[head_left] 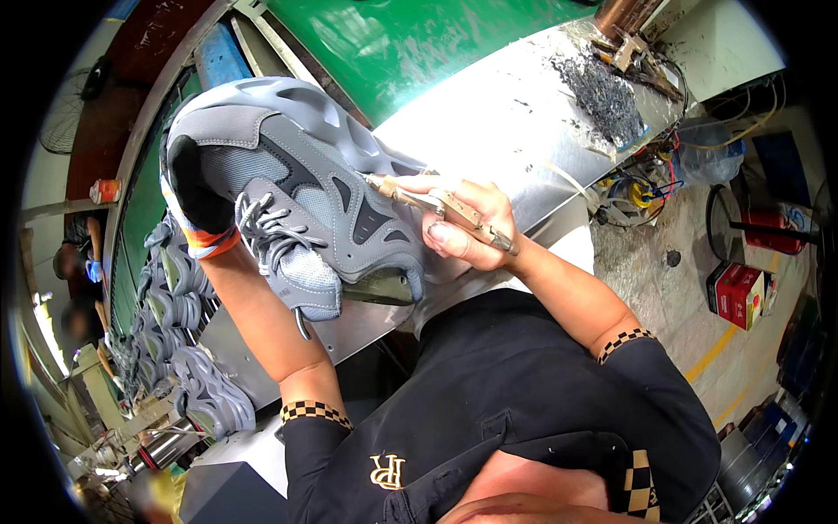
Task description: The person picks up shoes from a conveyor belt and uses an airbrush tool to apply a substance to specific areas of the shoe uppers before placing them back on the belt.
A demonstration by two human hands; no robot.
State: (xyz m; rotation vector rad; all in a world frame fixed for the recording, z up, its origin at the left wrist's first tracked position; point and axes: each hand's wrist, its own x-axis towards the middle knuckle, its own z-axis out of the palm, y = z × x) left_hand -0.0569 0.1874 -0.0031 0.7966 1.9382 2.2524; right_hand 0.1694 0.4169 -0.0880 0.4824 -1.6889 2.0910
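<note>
A grey lace-up sneaker (305,166) with a thick pale grey sole is held up on its side in front of me. My left hand (208,239), in a white and orange glove, grips it by the heel end; most of its fingers are hidden behind the shoe. My right hand (471,223) is bare and closed around a slim brass-coloured metal tool (403,194) with a lever and a narrow nozzle. That nozzle points at the seam between upper and sole, touching it or very close.
A green conveyor belt (384,44) runs beyond a metal worktop (471,113) with dark residue (602,98) at its right. More grey sneakers (212,393) stand at the left. On the floor at right are a red box (735,295) and a large clear bottle (709,150). People are at far left.
</note>
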